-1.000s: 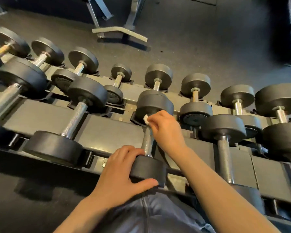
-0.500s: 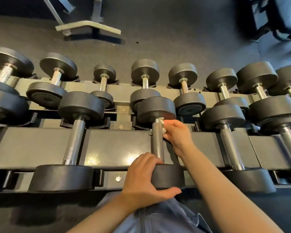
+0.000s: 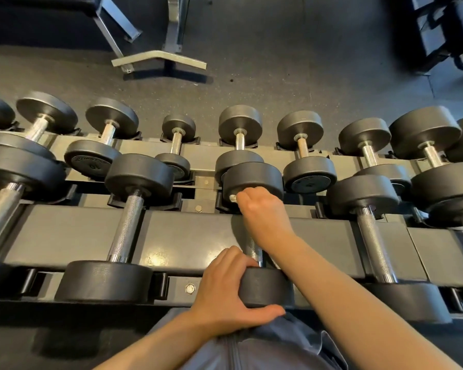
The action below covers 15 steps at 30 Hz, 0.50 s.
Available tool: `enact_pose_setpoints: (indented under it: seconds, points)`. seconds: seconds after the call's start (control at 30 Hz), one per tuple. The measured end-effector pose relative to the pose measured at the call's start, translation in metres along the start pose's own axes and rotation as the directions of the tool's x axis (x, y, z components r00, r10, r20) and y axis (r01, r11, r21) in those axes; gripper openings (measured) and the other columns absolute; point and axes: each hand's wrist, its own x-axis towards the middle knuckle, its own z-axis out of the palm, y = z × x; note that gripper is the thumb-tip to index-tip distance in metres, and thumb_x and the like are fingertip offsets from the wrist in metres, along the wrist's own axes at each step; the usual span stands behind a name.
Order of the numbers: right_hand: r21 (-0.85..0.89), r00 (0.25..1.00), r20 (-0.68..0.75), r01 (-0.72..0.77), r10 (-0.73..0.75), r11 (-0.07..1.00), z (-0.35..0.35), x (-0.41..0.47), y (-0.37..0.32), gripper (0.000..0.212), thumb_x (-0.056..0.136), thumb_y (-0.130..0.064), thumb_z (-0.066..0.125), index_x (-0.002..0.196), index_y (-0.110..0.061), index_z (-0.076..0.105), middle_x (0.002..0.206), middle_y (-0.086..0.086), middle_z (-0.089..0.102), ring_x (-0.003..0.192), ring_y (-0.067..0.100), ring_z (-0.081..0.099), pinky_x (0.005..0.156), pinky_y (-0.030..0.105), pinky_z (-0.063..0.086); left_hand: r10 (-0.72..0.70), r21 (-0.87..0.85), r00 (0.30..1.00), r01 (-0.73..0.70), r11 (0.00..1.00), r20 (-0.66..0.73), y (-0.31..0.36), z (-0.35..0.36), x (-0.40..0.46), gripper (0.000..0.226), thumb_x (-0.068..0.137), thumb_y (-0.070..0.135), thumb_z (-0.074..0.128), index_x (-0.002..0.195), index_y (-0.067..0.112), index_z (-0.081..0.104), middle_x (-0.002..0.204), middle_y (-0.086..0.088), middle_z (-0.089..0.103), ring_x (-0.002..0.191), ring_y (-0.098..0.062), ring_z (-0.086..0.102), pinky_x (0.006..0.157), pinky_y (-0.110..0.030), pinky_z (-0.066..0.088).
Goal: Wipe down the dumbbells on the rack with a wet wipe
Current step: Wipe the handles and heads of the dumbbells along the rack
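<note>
The dumbbell (image 3: 253, 180) being cleaned lay on the near tier of the rack (image 3: 193, 236), its handle running from 12 to 6 o'clock at the middle of the view. The wet wipe (image 3: 233, 198) showed as a small white wad at the inner face of the far head, at about 10 o'clock from the right hand (image 3: 262, 212). That hand's fingers were curled tight around the wad, pressing it against the head just above the handle; most of the wipe was hidden inside the grip. At 6 o'clock the left hand (image 3: 225, 292) gripped the near head of the same dumbbell, its fingers (image 3: 233, 259) bent over the top edge and the thumb wrapped under the front.

Five dumbbells sat at least partly in view on the near tier, the one at 9 o'clock cut off by the edge. The far tier held eight, those at both ends only partly seen. Both hands were on one dumbbell. Beyond the rack, at 12 o'clock, a grey metal frame foot (image 3: 158, 58) stood on the dark floor (image 3: 305, 76).
</note>
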Motion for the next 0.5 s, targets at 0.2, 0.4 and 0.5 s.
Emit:
enact_pose_setpoints:
  seconds: [0.2, 0.4, 0.5]
  points:
    - [0.174, 0.999, -0.031, 0.017, -0.012, 0.985, 0.010, -0.024, 0.030, 0.031, 0.062, 0.003, 0.079, 0.091, -0.004, 0.069, 0.082, 0.011, 0.069, 0.072, 0.028, 0.068, 0.055, 0.034, 0.058, 0.034, 0.006, 0.998, -0.033, 0.999, -0.059, 0.001, 0.003, -0.001, 0.060, 0.063, 0.072, 0.068, 0.091, 0.021, 0.055, 0.086, 0.011, 0.047, 0.076, -0.005, 0.047, 0.066, -0.016, 0.037]
    - [0.460, 0.944, -0.063, -0.260, 0.324, 0.849, 0.014, -0.036, 0.021, 0.029, 0.085, -0.023, 0.050, 0.099, -0.011, 0.072, 0.096, 0.002, 0.073, 0.087, 0.019, 0.069, 0.077, 0.024, 0.050, 0.025, -0.004, 0.997, -0.026, 1.000, -0.070, 0.002, 0.003, -0.002, 0.059, 0.060, 0.068, 0.072, 0.092, 0.021, 0.057, 0.087, 0.013, 0.046, 0.078, 0.001, 0.045, 0.069, -0.011, 0.036]
    - [0.491, 0.825, 0.135, -0.537, 0.549, 0.686, 0.022, -0.039, 0.028, 0.016, 0.089, -0.010, 0.060, 0.096, -0.010, 0.074, 0.089, 0.008, 0.071, 0.083, 0.023, 0.064, 0.069, 0.019, 0.037, 0.026, 0.013, 0.997, -0.025, 1.000, -0.076, 0.002, 0.004, -0.003, 0.059, 0.060, 0.068, 0.072, 0.091, 0.019, 0.058, 0.086, 0.012, 0.048, 0.078, 0.002, 0.045, 0.069, -0.009, 0.035]
